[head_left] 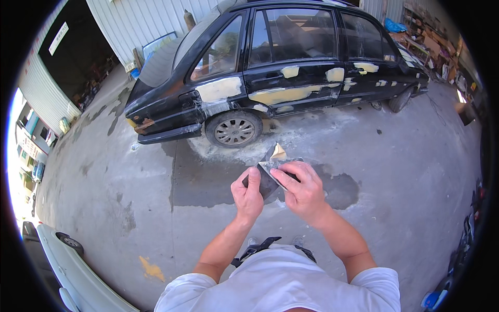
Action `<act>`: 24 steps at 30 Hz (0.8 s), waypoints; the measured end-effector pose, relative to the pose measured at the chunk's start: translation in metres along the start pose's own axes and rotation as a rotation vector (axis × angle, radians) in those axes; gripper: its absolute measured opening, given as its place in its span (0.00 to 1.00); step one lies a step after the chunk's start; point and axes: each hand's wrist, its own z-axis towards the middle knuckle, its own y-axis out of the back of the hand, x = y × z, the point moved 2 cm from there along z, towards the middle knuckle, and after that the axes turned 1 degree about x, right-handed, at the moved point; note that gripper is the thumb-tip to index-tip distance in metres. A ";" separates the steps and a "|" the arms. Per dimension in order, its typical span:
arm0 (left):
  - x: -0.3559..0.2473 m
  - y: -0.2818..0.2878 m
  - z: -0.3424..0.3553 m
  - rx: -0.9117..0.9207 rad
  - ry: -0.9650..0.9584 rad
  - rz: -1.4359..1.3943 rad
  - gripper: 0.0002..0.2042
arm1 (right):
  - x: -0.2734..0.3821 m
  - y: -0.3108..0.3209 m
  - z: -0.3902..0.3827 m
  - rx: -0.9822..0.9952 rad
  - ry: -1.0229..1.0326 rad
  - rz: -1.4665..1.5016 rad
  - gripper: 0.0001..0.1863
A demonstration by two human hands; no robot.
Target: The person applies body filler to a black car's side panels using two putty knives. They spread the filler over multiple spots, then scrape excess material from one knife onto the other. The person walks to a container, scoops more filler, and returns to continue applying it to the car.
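Observation:
My left hand [247, 198] is closed around the near end of a dark flat board [267, 186], thumb on top. A lump of cream-coloured filler [278, 152] sits near the board's far end. In my right hand [304, 190] is a flat putty spreader [270, 165], gripped between fingers and thumb. Its blade lies across the board, just on my side of the filler; whether it presses on the board I cannot tell. Ahead stands a black car [291, 78], with dried filler patches [285, 94] along its doors and rear wing.
A rear wheel [234, 130] stands beyond my hands on dusty concrete, with a dark wet patch [202, 182] nearer. At lower left is a pale car [86, 270], near a yellowish floor stain [151, 268]. Clutter [431, 41] is piled at far right, beside a blue bag [395, 25].

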 end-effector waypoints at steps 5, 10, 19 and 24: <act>-0.011 0.037 0.013 -0.040 -0.110 0.109 0.18 | 0.013 -0.035 0.002 0.039 -0.004 0.021 0.26; -0.024 0.061 0.020 -0.212 -0.280 0.080 0.19 | 0.012 -0.045 0.018 0.228 -0.239 0.269 0.18; -0.020 0.058 0.006 -0.157 -0.010 -0.263 0.15 | -0.006 -0.049 0.042 -0.121 -0.673 1.386 0.14; -0.029 0.052 0.010 -0.190 -0.067 -0.380 0.17 | -0.004 -0.035 0.020 0.143 -0.486 0.519 0.11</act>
